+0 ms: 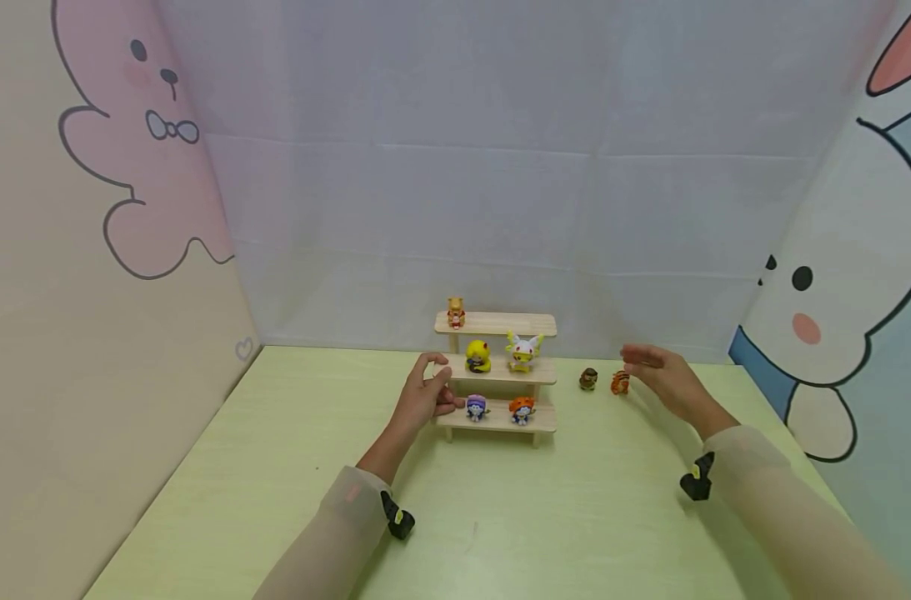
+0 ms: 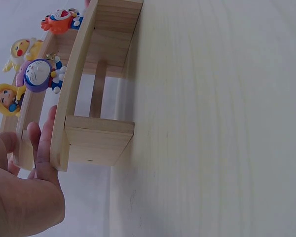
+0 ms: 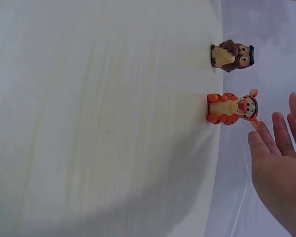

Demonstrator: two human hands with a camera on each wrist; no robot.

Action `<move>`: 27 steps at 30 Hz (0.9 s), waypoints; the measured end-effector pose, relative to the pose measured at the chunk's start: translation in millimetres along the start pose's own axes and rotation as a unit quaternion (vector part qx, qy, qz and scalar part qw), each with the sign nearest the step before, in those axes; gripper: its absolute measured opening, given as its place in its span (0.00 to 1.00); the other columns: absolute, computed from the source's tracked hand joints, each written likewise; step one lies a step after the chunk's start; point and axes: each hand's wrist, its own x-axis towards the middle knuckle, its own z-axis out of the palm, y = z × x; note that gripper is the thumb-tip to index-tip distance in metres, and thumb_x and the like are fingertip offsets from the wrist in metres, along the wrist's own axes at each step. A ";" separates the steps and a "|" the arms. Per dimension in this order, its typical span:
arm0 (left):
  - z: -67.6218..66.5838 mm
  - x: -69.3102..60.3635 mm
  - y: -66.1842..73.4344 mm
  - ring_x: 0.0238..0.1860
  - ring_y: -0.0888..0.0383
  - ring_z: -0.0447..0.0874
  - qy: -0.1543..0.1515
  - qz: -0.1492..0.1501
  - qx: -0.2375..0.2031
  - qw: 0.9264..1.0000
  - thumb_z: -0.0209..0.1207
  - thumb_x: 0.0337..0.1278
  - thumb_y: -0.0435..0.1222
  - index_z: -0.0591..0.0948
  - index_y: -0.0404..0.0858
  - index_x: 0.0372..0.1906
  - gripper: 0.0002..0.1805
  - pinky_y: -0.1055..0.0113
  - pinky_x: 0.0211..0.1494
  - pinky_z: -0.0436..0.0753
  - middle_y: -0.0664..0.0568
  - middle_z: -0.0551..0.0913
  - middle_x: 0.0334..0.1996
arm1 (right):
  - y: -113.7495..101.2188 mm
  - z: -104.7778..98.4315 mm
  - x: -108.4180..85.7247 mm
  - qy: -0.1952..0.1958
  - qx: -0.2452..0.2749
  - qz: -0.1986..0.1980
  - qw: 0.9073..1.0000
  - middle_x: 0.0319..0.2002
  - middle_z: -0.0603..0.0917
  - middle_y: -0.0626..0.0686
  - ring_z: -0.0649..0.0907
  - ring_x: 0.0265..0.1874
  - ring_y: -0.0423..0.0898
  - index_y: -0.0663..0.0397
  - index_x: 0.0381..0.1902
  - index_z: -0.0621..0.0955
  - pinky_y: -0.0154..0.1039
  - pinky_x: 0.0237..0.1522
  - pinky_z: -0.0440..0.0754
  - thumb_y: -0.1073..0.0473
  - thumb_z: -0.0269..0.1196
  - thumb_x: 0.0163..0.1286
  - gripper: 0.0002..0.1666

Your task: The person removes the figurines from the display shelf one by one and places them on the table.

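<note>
My left hand (image 1: 422,396) is at the left end of a three-tier wooden display shelf (image 1: 533,370). In the left wrist view its fingers (image 2: 48,140) lie above and below the middle tier's end, gripping it. My right hand (image 1: 668,383) hovers with its fingers extended beside a Tigger figurine (image 3: 232,107), holding nothing. Next to Tigger an owl figurine (image 3: 232,56) stands on the table. The shelf bears a Pooh figurine (image 1: 456,313) on top, a yellow-haired figurine (image 1: 478,357) and a white-and-yellow figurine (image 1: 523,353) mid-level, and purple-hooded (image 1: 476,407) and orange-hooded (image 1: 522,410) figurines below.
The pale wooden table (image 1: 545,517) runs back to a white cloth backdrop (image 1: 425,192). Side panels with a pink cartoon bear (image 1: 155,208) and a white cartoon rabbit (image 1: 838,275) flank it. Black wrist cameras (image 1: 398,518) sit at both sleeves.
</note>
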 end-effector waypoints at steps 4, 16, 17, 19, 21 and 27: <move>-0.1 0.4 -0.3 0.36 0.41 0.92 0.001 -0.001 0.002 1.000 0.53 0.81 0.42 0.71 0.42 0.63 0.15 0.64 0.33 0.89 0.49 0.79 0.20 | -6.8 -2.0 1.6 0.000 0.010 -0.004 1.000 0.77 0.61 0.68 0.74 0.66 0.40 0.65 0.80 0.58 0.49 0.75 0.65 0.49 0.58 0.82 0.41; -0.1 0.4 -1.0 0.34 0.44 0.93 -0.001 -0.003 -0.002 1.000 0.52 0.82 0.42 0.70 0.41 0.64 0.16 0.64 0.34 0.89 0.49 0.78 0.20 | -27.4 3.8 11.3 -0.011 0.017 -0.025 0.999 0.77 0.62 0.67 0.67 0.75 0.57 0.62 0.79 0.61 0.35 0.70 0.72 0.48 0.59 0.81 0.39; 0.0 0.4 -0.7 0.35 0.44 0.93 -0.001 -0.003 -0.001 1.000 0.51 0.82 0.42 0.70 0.41 0.64 0.16 0.65 0.34 0.89 0.49 0.78 0.20 | -29.4 5.0 12.2 -0.011 0.018 -0.026 0.999 0.77 0.63 0.67 0.67 0.75 0.56 0.62 0.79 0.62 0.35 0.70 0.72 0.48 0.59 0.81 0.39; 0.1 0.4 -0.4 0.35 0.43 0.93 -0.001 -0.001 0.000 1.000 0.52 0.82 0.41 0.70 0.41 0.65 0.16 0.65 0.33 0.89 0.49 0.78 0.20 | -33.6 7.7 14.2 -0.013 0.014 -0.029 0.999 0.77 0.63 0.66 0.67 0.75 0.56 0.62 0.79 0.62 0.37 0.71 0.72 0.48 0.59 0.81 0.39; 0.2 0.2 0.0 0.35 0.43 0.93 -0.001 0.000 0.002 1.000 0.52 0.82 0.41 0.69 0.40 0.65 0.16 0.65 0.33 0.89 0.49 0.78 0.20 | -38.4 10.3 15.7 -0.016 0.014 -0.030 0.999 0.77 0.64 0.65 0.66 0.76 0.57 0.62 0.79 0.62 0.39 0.72 0.71 0.49 0.59 0.81 0.38; 0.3 -0.2 0.8 0.33 0.46 0.93 -0.001 0.000 0.007 1.000 0.52 0.82 0.41 0.69 0.39 0.66 0.17 0.66 0.32 0.88 0.50 0.78 0.20 | -55.4 17.4 17.6 -0.031 0.021 -0.040 0.999 0.77 0.65 0.64 0.65 0.77 0.59 0.62 0.78 0.63 0.40 0.74 0.68 0.51 0.60 0.80 0.37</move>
